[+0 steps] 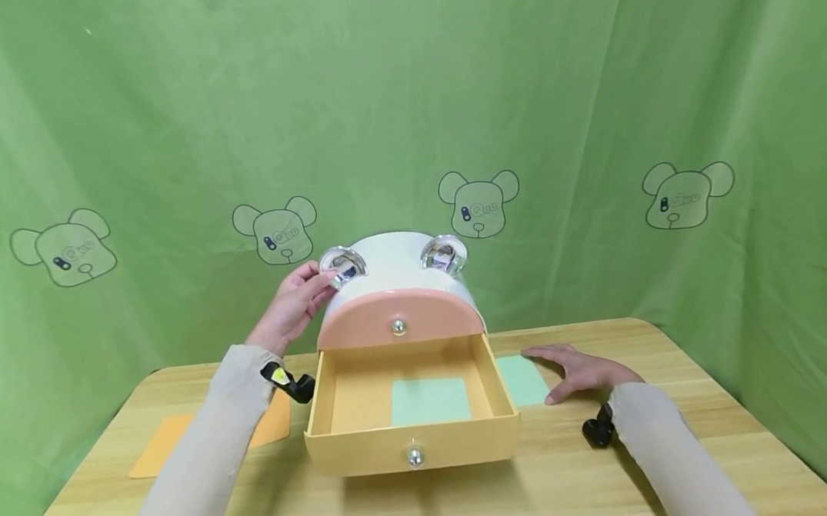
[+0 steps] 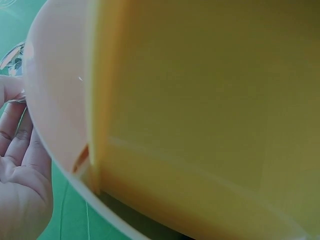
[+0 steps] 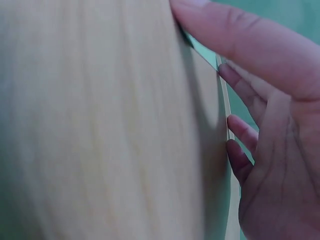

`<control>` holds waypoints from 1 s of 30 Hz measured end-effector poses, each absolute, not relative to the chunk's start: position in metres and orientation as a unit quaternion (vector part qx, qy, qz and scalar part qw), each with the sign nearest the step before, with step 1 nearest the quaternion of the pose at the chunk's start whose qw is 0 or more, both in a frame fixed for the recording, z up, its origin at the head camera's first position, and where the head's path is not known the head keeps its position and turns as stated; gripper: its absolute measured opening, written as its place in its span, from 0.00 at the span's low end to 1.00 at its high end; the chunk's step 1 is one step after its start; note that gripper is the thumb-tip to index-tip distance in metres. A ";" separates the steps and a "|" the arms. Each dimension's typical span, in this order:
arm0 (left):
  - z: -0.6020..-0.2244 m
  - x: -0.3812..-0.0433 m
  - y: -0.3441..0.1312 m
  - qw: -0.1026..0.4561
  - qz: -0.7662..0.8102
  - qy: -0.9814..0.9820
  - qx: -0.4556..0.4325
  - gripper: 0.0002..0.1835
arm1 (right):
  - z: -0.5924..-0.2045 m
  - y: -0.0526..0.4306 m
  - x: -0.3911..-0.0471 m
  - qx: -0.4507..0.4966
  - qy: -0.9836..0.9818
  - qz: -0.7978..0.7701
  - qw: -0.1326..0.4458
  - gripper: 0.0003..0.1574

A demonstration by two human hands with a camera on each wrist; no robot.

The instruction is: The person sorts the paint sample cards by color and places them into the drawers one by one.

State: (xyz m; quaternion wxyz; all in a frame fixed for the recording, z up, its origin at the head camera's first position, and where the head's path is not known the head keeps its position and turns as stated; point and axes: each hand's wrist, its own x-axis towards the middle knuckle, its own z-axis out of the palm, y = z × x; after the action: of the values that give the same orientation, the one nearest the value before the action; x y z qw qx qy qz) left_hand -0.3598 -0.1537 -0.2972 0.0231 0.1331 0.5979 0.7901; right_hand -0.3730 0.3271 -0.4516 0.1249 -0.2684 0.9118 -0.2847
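Observation:
A small white drawer box [image 1: 396,261] with two silvery round ears stands on the table. My left hand [image 1: 294,303] pinches its left ear [image 1: 344,266] between thumb and fingers; the left wrist view shows that hand [image 2: 25,175] beside the box's curved pink edge. The upper pink drawer [image 1: 400,311] is closed. Below it the yellow drawer [image 1: 359,398] is pulled out, with a green sheet [image 1: 431,402] lying inside. Fingers spread, my right hand [image 1: 582,371] is at the right edge of another green sheet [image 1: 522,380] on the table, thumb and fingertips at its corners.
Orange paper [image 1: 163,446] lies on the wooden table [image 1: 570,488], left of the box and partly behind my left sleeve. A green curtain [image 1: 393,95] with bear-head outlines hangs behind and at both sides.

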 end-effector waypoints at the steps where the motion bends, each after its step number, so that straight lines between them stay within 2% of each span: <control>1: -0.297 -0.360 -0.154 0.024 0.791 0.597 0.132 0.05 | -0.450 0.326 -0.372 -0.267 0.913 -0.281 0.126 0.58; 11: -0.297 -0.360 -0.153 0.022 0.795 0.592 0.128 0.06 | -0.447 0.322 -0.371 -0.259 0.918 -0.266 0.138 0.63; 22: -0.297 -0.359 -0.152 0.020 0.794 0.593 0.135 0.05 | -0.447 0.329 -0.364 -0.256 0.922 -0.260 0.127 0.60; 30: -0.297 -0.358 -0.153 0.023 0.795 0.589 0.141 0.06 | -0.450 0.351 -0.345 -0.260 0.921 -0.279 0.084 0.57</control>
State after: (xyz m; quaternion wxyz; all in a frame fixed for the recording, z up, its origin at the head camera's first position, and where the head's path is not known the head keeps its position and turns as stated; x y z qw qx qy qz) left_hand -0.3584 -0.1529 -0.2972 0.0228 0.1415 0.5894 0.7950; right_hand -0.3454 0.3509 -0.4501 0.0843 -0.2599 0.9206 -0.2789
